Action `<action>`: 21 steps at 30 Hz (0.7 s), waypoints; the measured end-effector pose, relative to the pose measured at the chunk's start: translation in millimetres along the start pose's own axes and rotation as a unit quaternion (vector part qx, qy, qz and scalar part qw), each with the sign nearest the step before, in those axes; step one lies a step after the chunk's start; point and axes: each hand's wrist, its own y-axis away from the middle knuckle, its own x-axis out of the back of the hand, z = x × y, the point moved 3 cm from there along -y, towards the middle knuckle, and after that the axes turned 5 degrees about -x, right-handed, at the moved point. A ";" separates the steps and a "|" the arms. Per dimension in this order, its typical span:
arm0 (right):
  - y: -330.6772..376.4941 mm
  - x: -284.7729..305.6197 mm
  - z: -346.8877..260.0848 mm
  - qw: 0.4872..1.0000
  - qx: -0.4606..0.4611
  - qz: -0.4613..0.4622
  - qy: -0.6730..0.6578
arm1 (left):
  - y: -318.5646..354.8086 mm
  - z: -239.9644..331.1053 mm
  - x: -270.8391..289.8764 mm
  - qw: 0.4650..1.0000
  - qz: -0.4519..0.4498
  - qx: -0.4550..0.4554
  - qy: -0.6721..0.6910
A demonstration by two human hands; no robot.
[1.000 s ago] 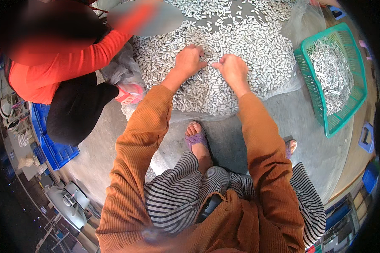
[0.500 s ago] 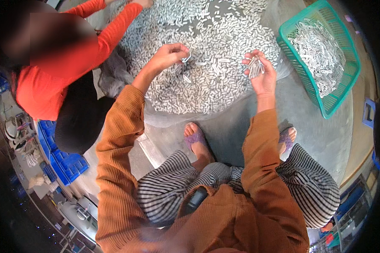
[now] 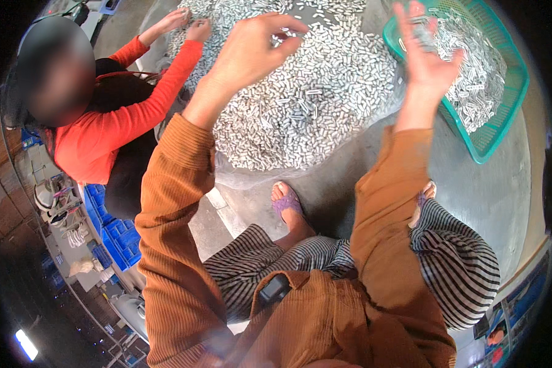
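Over the pile of small silvery metal pieces (image 3: 313, 92), my left hand (image 3: 248, 52) is raised with its fingers curled. A small shiny metal piece (image 3: 279, 38) shows between its thumb and fingers. My right hand (image 3: 428, 69) is over the near left side of the green plastic basket (image 3: 472, 138), palm up, fingers spread and smeared by motion. A grey blur of metal pieces (image 3: 423, 37) is at its fingers; whether they still touch the hand is unclear. Many slim metal pieces (image 3: 475, 92) fill the basket's middle.
At the left, a person in a red sweater (image 3: 98, 144) reaches both hands to the pile's far left edge. A pale sheet (image 3: 245, 178) lies under the pile. Blue plastic crates (image 3: 119, 239) stand behind that person. My sandalled foot (image 3: 286, 202) is just below the pile.
My right hand has moved up and right from beside the pile to the basket, its fingers spreading from around a bunch of metal pieces. My left hand has risen. The view has shifted slightly.
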 end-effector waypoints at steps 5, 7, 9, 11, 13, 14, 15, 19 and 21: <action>39.3 13.9 4.6 0.952 0.130 0.247 0.127 | 62.4 -82.4 -76.1 0.983 -0.132 0.122 -0.041; 63.4 50.4 25.9 0.898 0.032 0.299 0.322 | 86.5 -89.1 -115.0 0.957 -0.207 0.170 -0.114; 81.0 79.3 61.0 0.710 -0.094 0.294 0.633 | 104.8 -74.5 -141.5 0.949 -0.223 0.178 -0.134; 90.5 109.0 86.0 0.417 -0.135 0.125 0.890 | 118.9 -69.5 -151.3 0.968 -0.157 0.132 -0.147; 97.9 131.9 94.7 0.302 -0.076 0.035 0.950 | 125.0 -69.0 -152.4 0.980 -0.084 0.107 -0.141; 98.9 137.2 99.5 0.263 -0.068 0.016 0.962 | 126.2 -77.0 -151.9 0.983 -0.097 0.117 -0.107; 101.9 143.1 102.0 0.252 -0.079 0.017 0.964 | 127.7 -88.7 -150.4 0.983 -0.109 0.127 -0.072; 102.6 155.1 105.6 0.207 -0.142 0.035 0.967 | 134.1 -118.5 -140.8 0.981 -0.085 0.176 0.004; 103.0 153.1 103.4 0.199 -0.164 0.058 0.964 | 135.5 -117.4 -126.5 0.962 -0.080 0.254 0.056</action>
